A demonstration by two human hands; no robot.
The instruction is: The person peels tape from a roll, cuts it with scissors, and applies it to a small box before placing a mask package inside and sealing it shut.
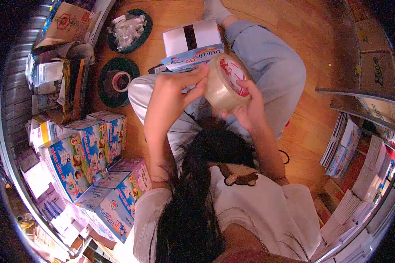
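Note:
My right hand (250, 105) grips a wide roll of clear packing tape (224, 94), with the thumb over the red-and-white printed core. On the roll's other side is my left hand (180, 87), its fingers bent and the fingertips against the tape's outer face. Whether they pinch a loose tape end is too small to tell. Just beyond the roll, a blue printed box flap or leaflet (193, 58) lies by my lap. Behind it sits a white box (195, 36) with a black strip across it.
Two dark green round stools or baskets stand at the left, one holding crumpled clear plastic (129, 30), the other a tape roll (121, 81). Several blue printed boxes (68, 162) are stacked lower left. Shelves with cartons (375, 72) and stacked booklets (344, 147) line the right.

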